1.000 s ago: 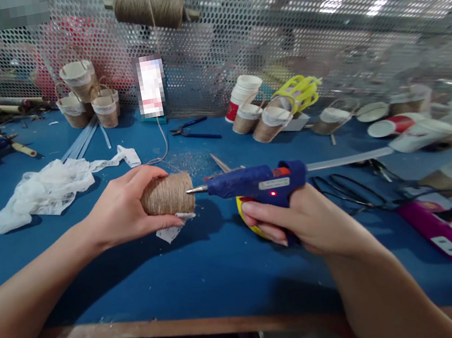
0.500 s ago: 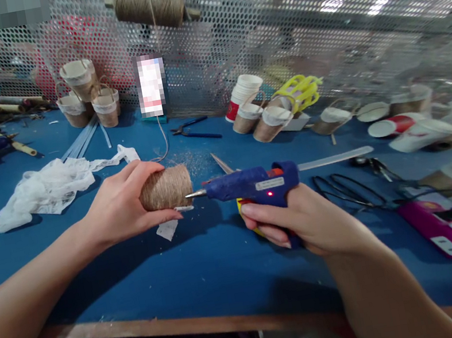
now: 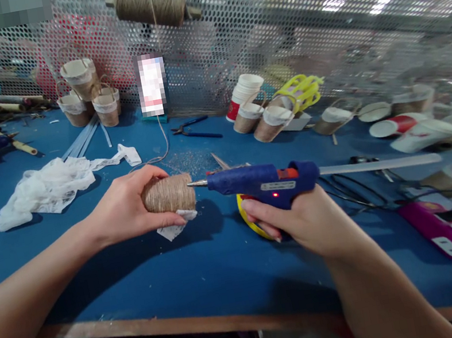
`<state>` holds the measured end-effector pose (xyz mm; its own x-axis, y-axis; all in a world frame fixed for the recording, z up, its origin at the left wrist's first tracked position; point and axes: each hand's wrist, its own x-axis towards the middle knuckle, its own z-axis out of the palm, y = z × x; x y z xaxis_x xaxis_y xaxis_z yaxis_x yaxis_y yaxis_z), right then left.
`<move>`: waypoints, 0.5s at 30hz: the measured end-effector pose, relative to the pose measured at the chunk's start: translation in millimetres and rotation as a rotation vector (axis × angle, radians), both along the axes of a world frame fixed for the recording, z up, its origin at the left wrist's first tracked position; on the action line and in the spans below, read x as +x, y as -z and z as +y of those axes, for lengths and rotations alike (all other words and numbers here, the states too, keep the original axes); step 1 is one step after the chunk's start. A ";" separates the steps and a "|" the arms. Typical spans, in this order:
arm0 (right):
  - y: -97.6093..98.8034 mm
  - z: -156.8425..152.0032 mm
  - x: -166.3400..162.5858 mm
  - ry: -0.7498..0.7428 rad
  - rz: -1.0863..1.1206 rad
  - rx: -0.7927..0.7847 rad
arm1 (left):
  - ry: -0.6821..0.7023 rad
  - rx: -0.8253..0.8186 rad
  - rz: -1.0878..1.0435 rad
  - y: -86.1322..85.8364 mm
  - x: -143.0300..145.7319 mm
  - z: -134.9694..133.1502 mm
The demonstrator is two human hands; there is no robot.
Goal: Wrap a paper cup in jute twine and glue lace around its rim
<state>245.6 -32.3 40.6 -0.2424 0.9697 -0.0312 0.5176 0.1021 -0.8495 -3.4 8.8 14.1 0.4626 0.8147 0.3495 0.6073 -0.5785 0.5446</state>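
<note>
My left hand (image 3: 134, 205) grips a twine-wrapped cup (image 3: 169, 194) lying on its side above the table. A strip of white lace (image 3: 171, 231) hangs under the cup by my thumb. My right hand (image 3: 290, 222) is closed around the handle of a blue glue gun (image 3: 246, 182) with a lit red light. The metal nozzle is at the cup's right rim; whether it touches I cannot tell. A clear glue stick (image 3: 382, 164) sticks out of the gun's back. Behind the gun lie scissors with yellow handles (image 3: 249, 220), partly hidden by my right hand.
Bunched white lace (image 3: 46, 189) lies on the blue table at left, near finished small baskets (image 3: 79, 78). Pliers (image 3: 197, 129) lie at the back. Cups and baskets (image 3: 273, 123) stand at right, with cables and a magenta power strip (image 3: 447, 232). A twine spool (image 3: 149, 6) hangs on the mesh.
The cup has turned in my left hand, bringing more lace into view below it. The glue gun has shifted slightly right and up, and its glue stick shows longer.
</note>
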 end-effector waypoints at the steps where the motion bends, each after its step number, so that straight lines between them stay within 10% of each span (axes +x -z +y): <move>1: -0.5 -0.2 -0.5 0.014 -0.025 0.000 | 0.003 -0.005 0.003 -0.2 -0.1 0.0; 15: 1.4 -0.2 1.2 -0.043 0.013 -0.037 | 0.040 -0.114 -0.075 -2.4 -1.1 0.5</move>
